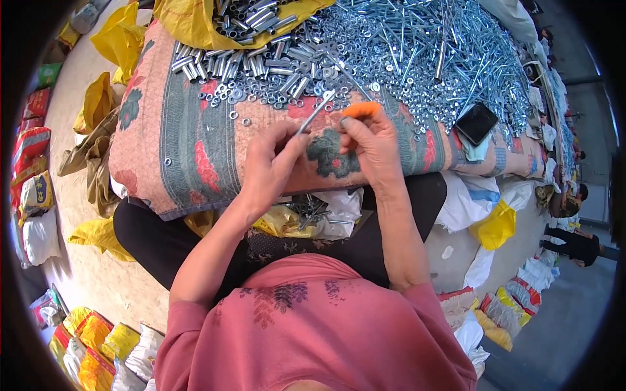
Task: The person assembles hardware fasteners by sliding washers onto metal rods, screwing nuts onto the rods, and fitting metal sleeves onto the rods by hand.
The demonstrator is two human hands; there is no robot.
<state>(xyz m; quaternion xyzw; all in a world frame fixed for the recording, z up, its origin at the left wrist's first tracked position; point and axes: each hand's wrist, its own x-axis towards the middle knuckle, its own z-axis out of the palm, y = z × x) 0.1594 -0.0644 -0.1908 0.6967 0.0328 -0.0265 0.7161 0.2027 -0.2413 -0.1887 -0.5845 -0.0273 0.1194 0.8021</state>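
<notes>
My left hand (275, 155) is closed on a thin metal rod (317, 111), which slants up and to the right from the fingers. Close to its right, my right hand (375, 142) pinches with thumb and index finger; what sits between them is too small to make out. An orange finger cover (362, 109) wraps that index finger. Both hands are above the near part of a flowered cloth (222, 146). Just beyond them lie loose washers and nuts (326, 88), metal sleeves (228, 64) and a large heap of long bolts (479, 49).
A dark phone-like device (476, 124) rests on the cloth at right. Yellow sacking (189, 23) borders the sleeves. Below the cloth's edge, between my legs, is a bag with metal pieces (313, 212). Filled sacks (98, 335) line the floor; people (574, 244) are far right.
</notes>
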